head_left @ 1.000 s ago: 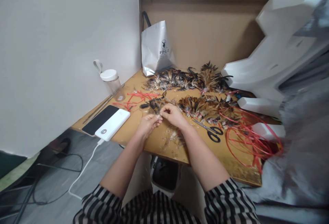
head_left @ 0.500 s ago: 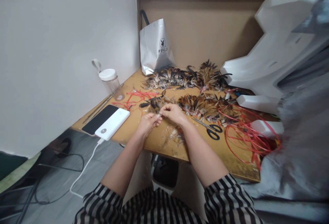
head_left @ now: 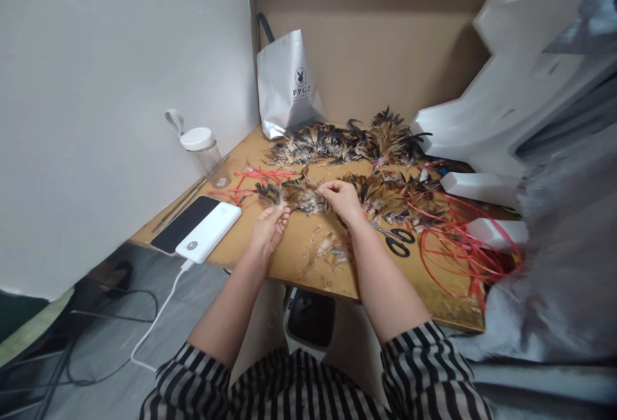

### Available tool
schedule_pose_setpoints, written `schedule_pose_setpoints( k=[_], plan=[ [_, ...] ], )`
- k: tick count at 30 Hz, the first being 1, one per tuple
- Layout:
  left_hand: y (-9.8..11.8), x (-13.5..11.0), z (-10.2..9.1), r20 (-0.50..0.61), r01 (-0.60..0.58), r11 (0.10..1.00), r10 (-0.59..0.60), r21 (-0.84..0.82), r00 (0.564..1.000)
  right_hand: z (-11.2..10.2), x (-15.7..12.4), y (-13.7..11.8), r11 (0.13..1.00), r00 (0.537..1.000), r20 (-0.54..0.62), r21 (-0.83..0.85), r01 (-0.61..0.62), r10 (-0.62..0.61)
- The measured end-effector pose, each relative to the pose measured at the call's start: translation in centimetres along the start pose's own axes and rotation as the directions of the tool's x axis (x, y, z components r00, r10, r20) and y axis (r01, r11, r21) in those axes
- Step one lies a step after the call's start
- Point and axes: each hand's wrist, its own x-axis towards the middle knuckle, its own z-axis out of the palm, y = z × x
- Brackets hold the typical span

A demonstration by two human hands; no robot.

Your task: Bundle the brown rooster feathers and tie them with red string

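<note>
My left hand (head_left: 268,227) pinches the near end of a brown and black feather strip (head_left: 294,195) that lies on the wooden table (head_left: 289,259). My right hand (head_left: 343,200) is closed on the same strip a little to the right. More feather bunches (head_left: 347,140) lie behind it and to the right (head_left: 400,198). Loose feather scraps (head_left: 325,250) sit on the table between my forearms.
Black-handled scissors (head_left: 398,240) lie right of my right arm, beside loops of red cord (head_left: 463,253). A white power bank (head_left: 208,232) on a black phone (head_left: 180,224), a clear lidded jar (head_left: 205,150), a silver bag (head_left: 286,86) and white foam blocks (head_left: 482,185) surround the work area.
My hands have drawn apart: the left slid left and toward me, the right shifted right along the feather strip. The camera tilted slightly.
</note>
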Motion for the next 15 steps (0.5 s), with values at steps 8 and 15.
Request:
schedule_pose_setpoints(
  k=[8, 15],
  plan=[
    [0.0, 0.1, -0.1, -0.018, 0.011, 0.999, -0.012, -0.034, 1.0, -1.5, 0.1, 0.5, 0.848, 0.992, 0.123, -0.521, 0.095, -0.035],
    [-0.2, -0.1, -0.1, 0.011, -0.001, 0.998, 0.0, 0.056, 1.0, -0.7, -0.1, 1.6, 0.781, 0.991, 0.112, -0.625, 0.011, 0.075]
  ],
)
